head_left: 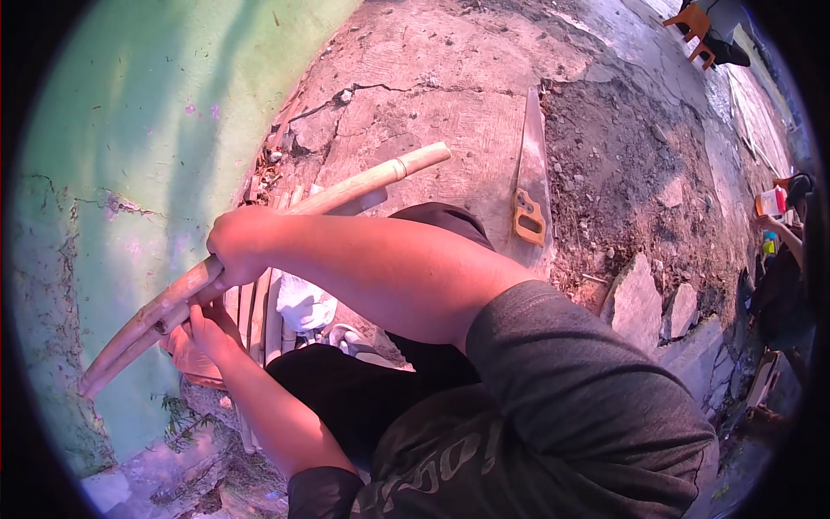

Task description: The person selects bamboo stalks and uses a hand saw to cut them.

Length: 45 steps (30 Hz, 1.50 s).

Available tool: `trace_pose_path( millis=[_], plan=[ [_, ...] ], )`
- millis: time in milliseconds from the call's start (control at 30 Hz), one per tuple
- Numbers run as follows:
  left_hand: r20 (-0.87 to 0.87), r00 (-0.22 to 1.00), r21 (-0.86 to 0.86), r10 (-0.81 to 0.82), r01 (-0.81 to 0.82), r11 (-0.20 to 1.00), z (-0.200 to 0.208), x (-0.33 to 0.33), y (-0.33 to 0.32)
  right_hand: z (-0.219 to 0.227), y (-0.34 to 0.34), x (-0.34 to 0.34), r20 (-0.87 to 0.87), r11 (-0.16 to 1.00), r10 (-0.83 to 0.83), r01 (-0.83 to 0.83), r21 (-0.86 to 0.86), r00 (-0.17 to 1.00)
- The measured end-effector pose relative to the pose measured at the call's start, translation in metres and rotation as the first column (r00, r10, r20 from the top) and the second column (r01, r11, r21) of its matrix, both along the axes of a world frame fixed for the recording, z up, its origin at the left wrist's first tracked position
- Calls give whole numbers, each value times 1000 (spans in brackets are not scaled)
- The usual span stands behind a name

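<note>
My right hand [240, 244] reaches across to the left and wraps around a long bamboo pole [367, 180]. A second, shorter-looking bamboo length [367, 204] lies along its underside, partly hidden by my right forearm. Below, my left hand [206, 336] is closed at the lower bamboo, close to a dark hole or node; its fingertips are partly hidden. The poles slant down to the left, their lower ends near the green wall [130, 216]. More bamboo pieces [251, 320] lie beneath my hands, beside a white cloth or bag [304, 303].
A handsaw [530, 182] with a wooden handle lies on the cracked concrete ahead. Rubble and a broken stone slab [635, 303] are to the right. Another person's arm [785, 235] and a red-and-white container [769, 203] show at the right edge; an orange stool [689, 22] stands far off.
</note>
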<state>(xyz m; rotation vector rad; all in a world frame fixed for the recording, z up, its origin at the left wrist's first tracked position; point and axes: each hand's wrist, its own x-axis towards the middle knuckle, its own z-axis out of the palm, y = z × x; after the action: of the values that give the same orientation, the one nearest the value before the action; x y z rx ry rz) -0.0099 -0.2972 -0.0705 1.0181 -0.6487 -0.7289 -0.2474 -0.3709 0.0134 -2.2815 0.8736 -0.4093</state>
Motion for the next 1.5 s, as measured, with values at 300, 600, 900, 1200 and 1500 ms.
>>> trace_pose_path(
  millis=[300, 600, 900, 1200, 1500],
  plan=[
    [11, 981, -126, -195, 195, 973, -9, 22, 8, 12, -2, 13, 10, 998, 67, -67, -2, 998],
    [-76, 991, -118, -109, 100, 988, 12, -57, 1, 22, 7, -13, 140, 987, -36, 13, 158, 989],
    [59, 998, -153, 8, 1, 988, 16, -52, -1, 26, 9, 2, 140, 991, -33, 14, 136, 990],
    [44, 998, -153, 38, -31, 988, 27, -55, 4, 22, 7, 1, 140, 983, -34, 8, 181, 990],
    [38, 998, -163, 51, -45, 986, 22, -51, 2, 25, 12, 4, 106, 979, -38, 16, 205, 994]
  ],
)
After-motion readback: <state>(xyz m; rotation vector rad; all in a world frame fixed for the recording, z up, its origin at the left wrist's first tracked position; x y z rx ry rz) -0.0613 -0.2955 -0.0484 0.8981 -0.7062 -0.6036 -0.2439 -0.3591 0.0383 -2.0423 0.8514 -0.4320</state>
